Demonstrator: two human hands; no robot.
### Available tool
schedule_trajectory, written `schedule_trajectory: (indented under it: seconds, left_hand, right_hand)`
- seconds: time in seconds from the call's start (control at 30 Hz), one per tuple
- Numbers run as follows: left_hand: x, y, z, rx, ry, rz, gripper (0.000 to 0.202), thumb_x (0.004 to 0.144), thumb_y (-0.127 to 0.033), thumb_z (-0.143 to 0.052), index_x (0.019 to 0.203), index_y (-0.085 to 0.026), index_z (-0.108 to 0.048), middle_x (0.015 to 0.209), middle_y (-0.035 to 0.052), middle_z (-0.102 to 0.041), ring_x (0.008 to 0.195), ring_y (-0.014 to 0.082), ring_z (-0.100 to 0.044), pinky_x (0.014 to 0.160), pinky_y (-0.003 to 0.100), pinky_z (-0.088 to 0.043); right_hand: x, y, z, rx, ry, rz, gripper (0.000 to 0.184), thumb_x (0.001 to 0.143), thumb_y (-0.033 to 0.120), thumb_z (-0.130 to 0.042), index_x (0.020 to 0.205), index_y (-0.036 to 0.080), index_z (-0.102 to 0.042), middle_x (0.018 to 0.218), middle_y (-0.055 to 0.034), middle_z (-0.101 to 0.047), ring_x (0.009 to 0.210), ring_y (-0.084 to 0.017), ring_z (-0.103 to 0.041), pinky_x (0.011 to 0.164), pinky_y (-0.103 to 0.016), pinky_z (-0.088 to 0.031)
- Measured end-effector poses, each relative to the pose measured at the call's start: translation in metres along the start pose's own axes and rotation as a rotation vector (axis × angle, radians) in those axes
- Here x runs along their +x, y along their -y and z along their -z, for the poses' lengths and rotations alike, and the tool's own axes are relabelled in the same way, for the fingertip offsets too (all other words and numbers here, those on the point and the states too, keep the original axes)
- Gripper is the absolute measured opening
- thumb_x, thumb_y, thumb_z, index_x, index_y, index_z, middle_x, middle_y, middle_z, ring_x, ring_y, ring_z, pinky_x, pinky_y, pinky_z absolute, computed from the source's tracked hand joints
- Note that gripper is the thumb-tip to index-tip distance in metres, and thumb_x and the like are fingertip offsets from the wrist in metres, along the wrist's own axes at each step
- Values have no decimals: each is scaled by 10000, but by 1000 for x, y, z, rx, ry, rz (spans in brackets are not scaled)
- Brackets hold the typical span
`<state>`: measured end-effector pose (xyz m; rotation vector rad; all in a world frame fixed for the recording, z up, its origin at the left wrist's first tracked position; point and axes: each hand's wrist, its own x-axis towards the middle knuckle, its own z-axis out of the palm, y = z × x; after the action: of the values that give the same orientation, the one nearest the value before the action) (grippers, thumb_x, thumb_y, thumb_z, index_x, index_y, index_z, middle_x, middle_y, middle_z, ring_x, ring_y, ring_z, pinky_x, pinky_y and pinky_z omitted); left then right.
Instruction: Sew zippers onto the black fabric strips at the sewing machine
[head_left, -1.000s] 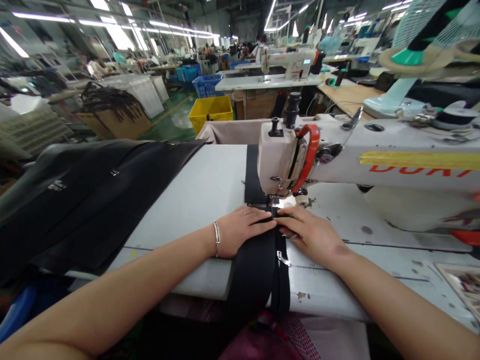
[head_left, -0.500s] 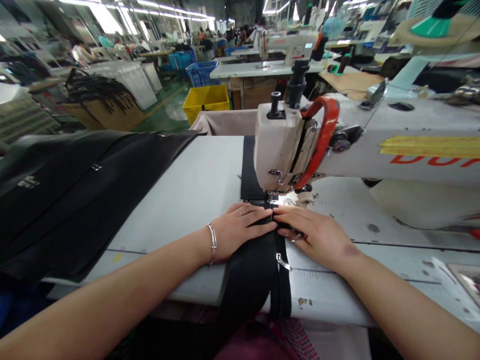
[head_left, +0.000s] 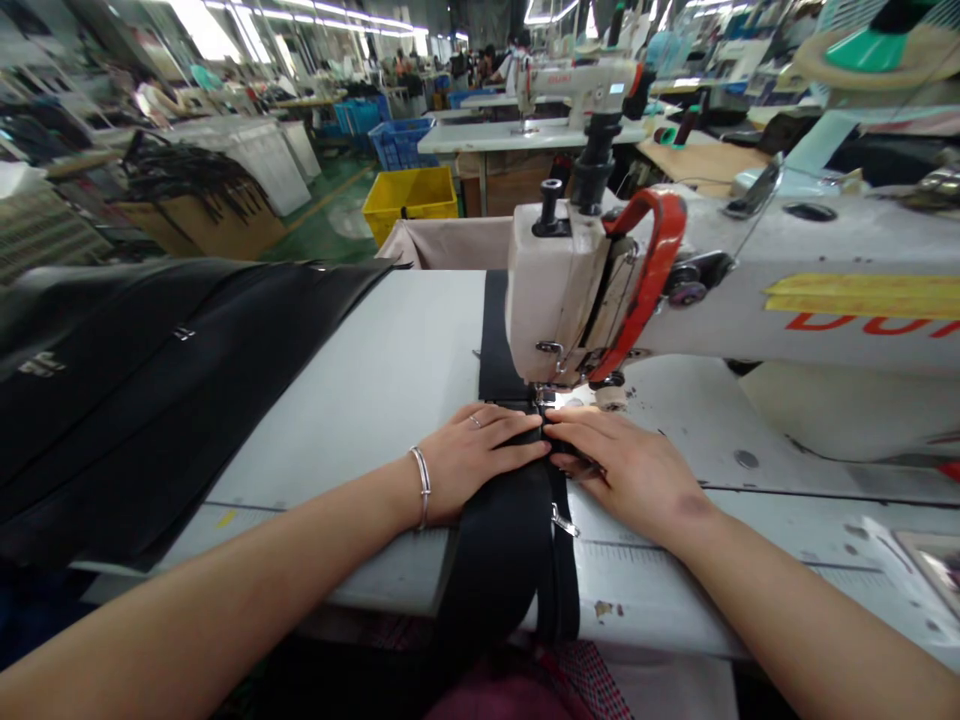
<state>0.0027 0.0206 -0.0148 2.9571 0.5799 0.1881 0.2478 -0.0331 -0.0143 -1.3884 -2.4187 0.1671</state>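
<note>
My left hand [head_left: 480,458] lies flat, fingers stretched out, on a wide black strip [head_left: 504,540] just in front of the sewing machine's needle area. A ring and a silver bangle are on that arm. My right hand [head_left: 626,462] is on the other side, its fingertips closed on the edge of a black zipper [head_left: 559,590] beside the strip. The fingertips of both hands nearly meet below the presser foot [head_left: 543,394]. A silver zipper pull [head_left: 564,521] hangs off to the right of the tape. Behind the foot, more black strip [head_left: 495,335] lies on the table.
The white sewing machine [head_left: 547,300] with a red lever guard stands over the table [head_left: 315,420]. Black panels [head_left: 150,400] are heaped at the left. Beyond are a yellow crate [head_left: 411,193], a cloth-lined bin [head_left: 450,243], another sewing machine [head_left: 577,85] and people farther off.
The view has shifted very slightly. Both hands keep nearly the same place on the strip and zipper, with little visible movement of the material.
</note>
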Motion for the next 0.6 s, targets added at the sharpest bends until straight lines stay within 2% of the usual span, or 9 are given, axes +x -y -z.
schedule_trajectory:
  seconds: [0.2,0.4,0.6]
  left_hand:
    - [1,4,0,3,27,-8,737,766,-262,-591,1437,-284,-289,1503,55,-287,1357,243,-261,1119,421,-205]
    - [1,7,-1,5,24,-18,731,777,-208,-563,1439,-297,-265,1527,34,-239,1369,233,-243,1122,414,-207]
    - [2,8,-4,3,2,-3,705,786,-250,-585,1427,-308,-298,1460,57,-317,1316,252,-309,1108,428,-245]
  right_hand:
    - [1,-2,-2,-22,-12,-17,289,930,311,-511,1212,268,-562,1330,18,-533,1158,-223,-514,942,-411,-485]
    - [2,-1,-3,-42,-5,-39,294,931,317,-509,1216,268,-561,1326,22,-536,1156,-216,-512,941,-403,-485]
    - [2,1,-3,-44,-9,-39,285,934,310,-502,1211,268,-560,1334,24,-527,1163,-209,-502,939,-391,-484]
